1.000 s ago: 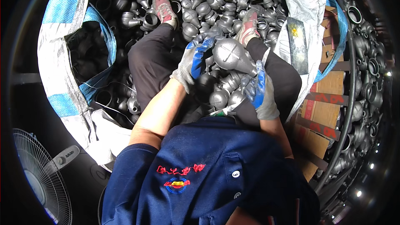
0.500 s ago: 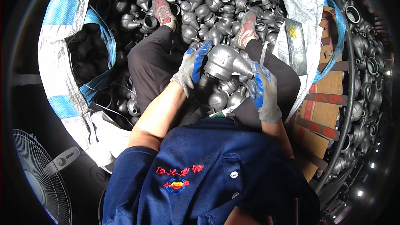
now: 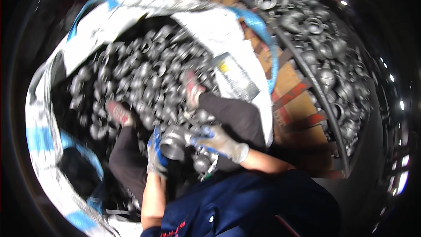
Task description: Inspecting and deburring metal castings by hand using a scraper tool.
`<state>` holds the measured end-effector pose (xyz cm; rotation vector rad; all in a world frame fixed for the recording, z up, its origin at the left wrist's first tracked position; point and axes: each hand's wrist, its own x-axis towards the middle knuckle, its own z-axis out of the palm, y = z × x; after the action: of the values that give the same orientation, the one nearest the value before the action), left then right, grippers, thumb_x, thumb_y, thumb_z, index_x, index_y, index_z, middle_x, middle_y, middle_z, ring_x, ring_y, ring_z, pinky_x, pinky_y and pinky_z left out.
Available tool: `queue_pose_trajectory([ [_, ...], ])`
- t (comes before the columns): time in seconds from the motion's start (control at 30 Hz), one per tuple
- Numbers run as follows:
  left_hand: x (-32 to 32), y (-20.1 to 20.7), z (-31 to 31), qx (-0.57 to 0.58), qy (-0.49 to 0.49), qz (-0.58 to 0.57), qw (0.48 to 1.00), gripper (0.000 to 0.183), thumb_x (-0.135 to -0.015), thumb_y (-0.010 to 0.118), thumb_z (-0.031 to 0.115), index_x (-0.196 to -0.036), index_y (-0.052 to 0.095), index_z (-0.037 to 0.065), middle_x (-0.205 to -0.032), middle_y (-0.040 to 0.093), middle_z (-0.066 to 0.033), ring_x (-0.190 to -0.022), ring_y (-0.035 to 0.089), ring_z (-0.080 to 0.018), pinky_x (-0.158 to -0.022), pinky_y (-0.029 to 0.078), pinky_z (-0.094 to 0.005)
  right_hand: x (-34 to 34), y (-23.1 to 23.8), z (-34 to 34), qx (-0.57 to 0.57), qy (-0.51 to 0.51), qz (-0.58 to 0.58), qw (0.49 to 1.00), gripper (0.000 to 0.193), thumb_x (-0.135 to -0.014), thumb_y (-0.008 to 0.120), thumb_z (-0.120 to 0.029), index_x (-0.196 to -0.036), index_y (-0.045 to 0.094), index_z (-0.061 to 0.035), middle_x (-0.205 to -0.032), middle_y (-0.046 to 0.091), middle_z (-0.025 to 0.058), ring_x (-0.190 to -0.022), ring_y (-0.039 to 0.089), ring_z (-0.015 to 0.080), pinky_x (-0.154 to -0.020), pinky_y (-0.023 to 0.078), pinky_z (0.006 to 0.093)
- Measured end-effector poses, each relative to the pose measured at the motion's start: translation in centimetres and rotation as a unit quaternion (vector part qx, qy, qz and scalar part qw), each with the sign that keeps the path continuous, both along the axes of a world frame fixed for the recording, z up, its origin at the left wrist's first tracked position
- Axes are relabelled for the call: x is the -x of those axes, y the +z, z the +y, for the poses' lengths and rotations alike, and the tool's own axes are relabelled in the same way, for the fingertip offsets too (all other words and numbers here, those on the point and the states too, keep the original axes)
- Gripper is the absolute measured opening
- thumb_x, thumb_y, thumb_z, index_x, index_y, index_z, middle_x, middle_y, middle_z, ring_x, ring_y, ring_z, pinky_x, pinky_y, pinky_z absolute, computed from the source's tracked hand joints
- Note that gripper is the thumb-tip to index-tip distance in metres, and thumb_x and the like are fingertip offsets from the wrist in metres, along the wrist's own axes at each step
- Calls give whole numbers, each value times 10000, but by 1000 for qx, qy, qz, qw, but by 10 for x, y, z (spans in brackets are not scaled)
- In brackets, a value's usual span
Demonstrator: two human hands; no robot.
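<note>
Between my gloved hands is a grey metal fitting [image 3: 173,143], with a wide round mouth turned toward me and a narrow neck on its right. My left hand [image 3: 156,154], in a grey glove with blue on it, lies along the fitting's left side. The fingers of my right hand [image 3: 222,143] are closed around the neck end. Just below, a rounded metal fitting [image 3: 201,164] lies between my legs. Blur hides the finer detail of the fingers.
I sit inside a big white woven sack [image 3: 40,101] with blue straps, among many similar grey fittings [image 3: 140,79]. A dark curved rail [image 3: 302,68] and brown cardboard [image 3: 291,83] stand at the right. Beyond them is another heap of fittings [image 3: 326,79].
My view has swung to the right, so the sack sits further left and lower. The fitting has turned: its wide mouth now faces me. My left fingers have come against its side.
</note>
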<state>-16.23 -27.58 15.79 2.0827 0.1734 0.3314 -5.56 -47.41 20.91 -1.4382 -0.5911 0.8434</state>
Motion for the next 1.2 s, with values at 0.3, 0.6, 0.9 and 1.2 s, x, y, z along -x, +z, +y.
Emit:
queue_pose_trajectory([
  [0.3,-8,41,-26,-137,-37,-60,988,295,-810,626,150,-1047,521,10,-948,625,-94,-858,613,-191,-743,498,-285,-16,-6,-18,-91,-14,218,972,346,-852,626,-151,-1160,530,-27,-988,628,80,-803,608,122,-605,488,226],
  [0.6,-2,32,-28,614,80,87,781,460,-954,350,406,-1166,495,24,-714,543,-28,-548,470,-110,-523,427,-245,-86,71,-97,-197,-116,247,942,297,-893,534,-185,-1143,514,-25,-868,625,189,-435,511,92,-332,367,192],
  [0.9,-15,2,-29,535,63,90,837,410,-921,450,375,-1191,485,69,-751,547,-56,-596,473,-120,-552,423,-249,-167,165,-167,-247,-375,29,893,301,-847,610,-281,-993,532,-29,-665,606,124,-363,398,54,-303,312,182],
  [1.2,-14,10,-30,655,56,65,751,311,-918,445,304,-1084,539,58,-764,532,-35,-649,473,-127,-572,425,-257,-203,195,-241,333,-519,-542,571,385,-812,605,-343,-1024,623,-21,-898,635,220,-853,610,367,-732,475,400],
])
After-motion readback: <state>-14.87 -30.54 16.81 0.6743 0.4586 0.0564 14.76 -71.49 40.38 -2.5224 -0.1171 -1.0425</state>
